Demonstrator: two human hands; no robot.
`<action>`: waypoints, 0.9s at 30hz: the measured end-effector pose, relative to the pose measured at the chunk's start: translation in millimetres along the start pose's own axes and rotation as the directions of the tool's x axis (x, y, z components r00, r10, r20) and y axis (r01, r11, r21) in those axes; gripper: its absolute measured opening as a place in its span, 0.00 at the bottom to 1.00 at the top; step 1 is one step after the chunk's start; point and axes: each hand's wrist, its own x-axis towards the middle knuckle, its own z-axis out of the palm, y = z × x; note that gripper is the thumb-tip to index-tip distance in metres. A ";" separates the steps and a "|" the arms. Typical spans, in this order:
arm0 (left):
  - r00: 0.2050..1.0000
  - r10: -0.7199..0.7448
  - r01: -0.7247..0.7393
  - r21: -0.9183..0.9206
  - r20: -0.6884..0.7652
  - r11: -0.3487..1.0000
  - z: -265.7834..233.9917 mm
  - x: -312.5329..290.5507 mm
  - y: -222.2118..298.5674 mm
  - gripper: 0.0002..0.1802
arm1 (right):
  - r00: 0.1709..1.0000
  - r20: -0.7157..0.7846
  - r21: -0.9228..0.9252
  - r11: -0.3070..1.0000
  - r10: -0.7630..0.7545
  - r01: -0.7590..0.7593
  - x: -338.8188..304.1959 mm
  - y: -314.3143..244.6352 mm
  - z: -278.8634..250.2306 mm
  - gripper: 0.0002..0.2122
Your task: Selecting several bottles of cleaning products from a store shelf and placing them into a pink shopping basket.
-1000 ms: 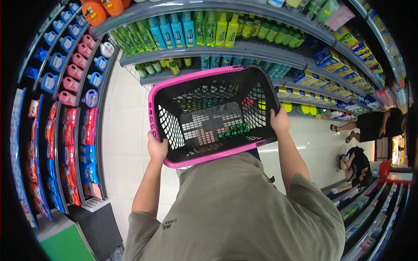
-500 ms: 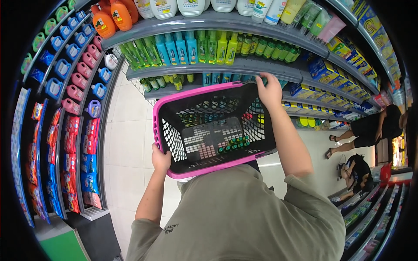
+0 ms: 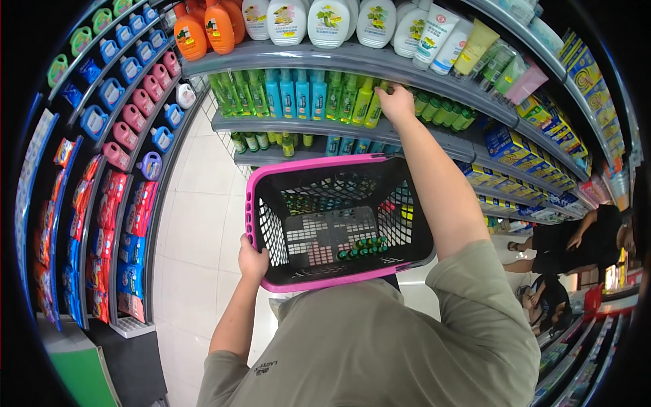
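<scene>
Your left hand (image 3: 253, 261) grips the black, pink-rimmed plastic basket (image 3: 312, 164) at its two o'clock; your right hand (image 3: 397, 103), grasp unclear, meets tall, slim yellow plastic bottles (image 3: 362, 103) at its nine o'clock.

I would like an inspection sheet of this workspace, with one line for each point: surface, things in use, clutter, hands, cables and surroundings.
Surface: gray shelf, lined with bottles.
Things: pink-and-black basket, small green things inside; yellow bottles on the shelf.
Clutter: orange bottles and white bottles stand close together one shelf higher.
Hands: left hand grips the basket's left side; right hand is at the yellow bottles, its hold unclear.
Cables: nothing seen.
Surroundings: tiled floor, red packets at left, two people at right.
</scene>
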 end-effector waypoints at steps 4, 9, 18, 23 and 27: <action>0.996 0.068 -0.069 -0.013 -0.050 0.998 5.0 1.9 -8.3 0.34 | 0.994 -0.083 0.099 0.993 0.073 -0.064 -1.1 18.4 5.0 0.21; 0.998 0.051 -0.051 0.012 -0.032 0.999 4.6 1.5 -5.5 0.36 | 0.957 -0.143 0.465 0.871 0.252 -0.159 -38.5 41.1 -13.8 0.15; 0.995 0.088 -0.089 -0.017 -0.048 0.996 3.4 1.6 -4.8 0.34 | 0.951 -0.145 0.724 0.685 0.272 -0.085 -149.0 56.2 -66.0 0.13; 0.997 0.073 -0.073 -0.016 -0.018 0.997 -0.5 1.7 2.2 0.33 | 0.981 0.129 0.655 0.730 0.146 -0.195 -187.6 104.4 -31.8 0.12; 0.999 0.052 -0.052 -0.011 0.001 0.999 -0.9 1.1 2.4 0.33 | 0.954 0.288 0.399 0.896 0.078 -0.194 -215.3 151.6 17.2 0.12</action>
